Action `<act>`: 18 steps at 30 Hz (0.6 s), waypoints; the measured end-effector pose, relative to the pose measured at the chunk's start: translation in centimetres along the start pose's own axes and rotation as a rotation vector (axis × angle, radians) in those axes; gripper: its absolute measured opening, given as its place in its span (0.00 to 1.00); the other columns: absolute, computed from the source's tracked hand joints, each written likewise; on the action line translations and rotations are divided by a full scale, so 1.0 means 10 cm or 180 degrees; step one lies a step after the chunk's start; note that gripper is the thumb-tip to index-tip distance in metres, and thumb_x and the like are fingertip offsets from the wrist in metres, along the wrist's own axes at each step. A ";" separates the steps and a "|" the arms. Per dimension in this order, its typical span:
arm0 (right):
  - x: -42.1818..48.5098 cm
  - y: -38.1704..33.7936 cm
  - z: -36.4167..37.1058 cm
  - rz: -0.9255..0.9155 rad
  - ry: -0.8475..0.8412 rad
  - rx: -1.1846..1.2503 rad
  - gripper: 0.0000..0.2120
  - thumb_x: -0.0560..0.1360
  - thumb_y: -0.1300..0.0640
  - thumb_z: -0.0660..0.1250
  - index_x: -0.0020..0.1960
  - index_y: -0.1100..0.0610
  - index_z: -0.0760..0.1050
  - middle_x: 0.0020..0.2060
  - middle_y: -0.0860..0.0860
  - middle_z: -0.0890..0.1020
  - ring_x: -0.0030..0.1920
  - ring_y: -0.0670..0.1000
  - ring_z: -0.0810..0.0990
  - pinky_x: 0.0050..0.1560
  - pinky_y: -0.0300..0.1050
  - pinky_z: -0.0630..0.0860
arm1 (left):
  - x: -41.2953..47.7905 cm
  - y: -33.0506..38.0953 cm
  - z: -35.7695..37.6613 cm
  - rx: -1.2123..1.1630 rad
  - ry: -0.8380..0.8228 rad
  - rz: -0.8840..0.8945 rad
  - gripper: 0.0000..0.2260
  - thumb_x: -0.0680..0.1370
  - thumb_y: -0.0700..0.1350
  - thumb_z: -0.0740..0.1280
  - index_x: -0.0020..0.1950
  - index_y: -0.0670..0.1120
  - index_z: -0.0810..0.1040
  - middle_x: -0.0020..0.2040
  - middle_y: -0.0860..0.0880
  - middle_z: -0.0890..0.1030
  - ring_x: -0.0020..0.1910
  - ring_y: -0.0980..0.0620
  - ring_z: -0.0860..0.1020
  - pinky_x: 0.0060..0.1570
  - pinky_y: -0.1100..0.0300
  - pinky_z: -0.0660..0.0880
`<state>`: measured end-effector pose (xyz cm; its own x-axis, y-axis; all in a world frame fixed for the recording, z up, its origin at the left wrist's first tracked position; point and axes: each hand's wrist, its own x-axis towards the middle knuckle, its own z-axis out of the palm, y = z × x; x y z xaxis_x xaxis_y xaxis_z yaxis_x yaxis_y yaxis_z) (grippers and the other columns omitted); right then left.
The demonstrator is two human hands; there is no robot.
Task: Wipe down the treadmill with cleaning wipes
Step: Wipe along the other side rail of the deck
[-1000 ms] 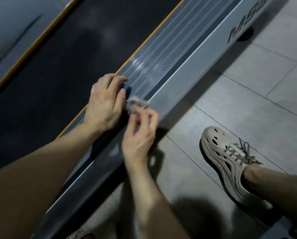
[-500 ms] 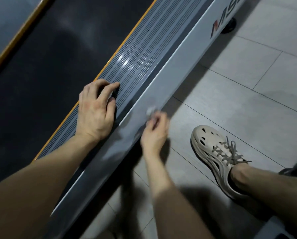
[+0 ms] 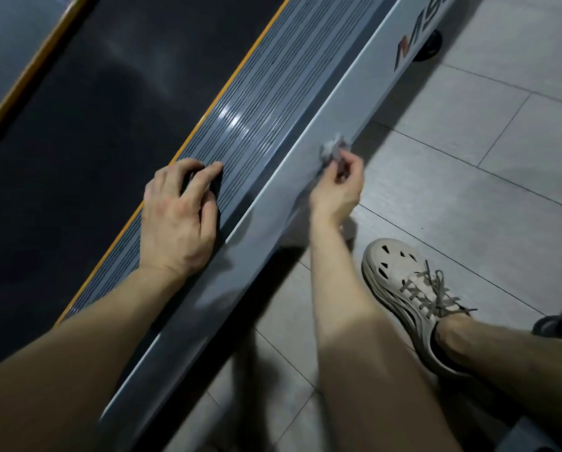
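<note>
On treadmill side panel [image 3: 364, 102] now, off ribbed rail [image 3: 266, 102]: right hand [image 3: 336, 194] grip pinches wipe [image 3: 333, 150], panel pass begun; left hand [image 3: 175, 220] empty, bracing

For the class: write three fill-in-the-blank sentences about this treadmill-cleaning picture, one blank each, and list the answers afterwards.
1. The right hand pinches a crumpled ____ against the treadmill's grey side frame.
2. The left hand rests on the ribbed rail, which runs beside the dark running ____.
3. A beige laced shoe stands on the tiled ____.

Missing words: wipe; belt; floor.
</note>
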<state>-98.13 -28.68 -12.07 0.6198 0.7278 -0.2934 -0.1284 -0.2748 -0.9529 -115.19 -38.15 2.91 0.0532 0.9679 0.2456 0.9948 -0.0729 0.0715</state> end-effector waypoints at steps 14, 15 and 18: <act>-0.42 0.53 -0.23 0.0650 -0.0623 -0.0373 0.08 0.80 0.65 0.69 0.54 0.54 0.82 0.50 0.51 0.87 0.52 0.54 0.85 0.56 0.45 0.79 | -0.02 -0.02 0.00 0.0068 0.0034 0.0029 0.21 0.82 0.41 0.62 0.75 0.48 0.78 0.67 0.44 0.77 0.64 0.39 0.75 0.63 0.42 0.72; -0.06 0.32 -0.15 0.0470 -0.0395 -0.0236 0.08 0.80 0.66 0.69 0.55 0.55 0.82 0.52 0.51 0.87 0.53 0.54 0.85 0.56 0.40 0.79 | -0.01 -0.02 0.00 0.0084 0.0044 0.0032 0.21 0.82 0.41 0.62 0.75 0.47 0.79 0.67 0.44 0.77 0.64 0.39 0.75 0.63 0.41 0.72; 0.14 -0.11 -0.07 -0.0020 -0.0125 0.0006 0.09 0.80 0.64 0.70 0.56 0.53 0.83 0.57 0.49 0.85 0.55 0.49 0.84 0.52 0.25 0.73 | -0.01 -0.04 0.00 0.0110 -0.0009 0.0027 0.22 0.81 0.42 0.62 0.75 0.47 0.79 0.68 0.44 0.77 0.65 0.39 0.75 0.64 0.41 0.72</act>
<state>-96.52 -27.79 -11.40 0.5899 0.7536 -0.2900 -0.1261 -0.2688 -0.9549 -115.54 -38.22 2.81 0.0619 0.9680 0.2432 0.9967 -0.0728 0.0360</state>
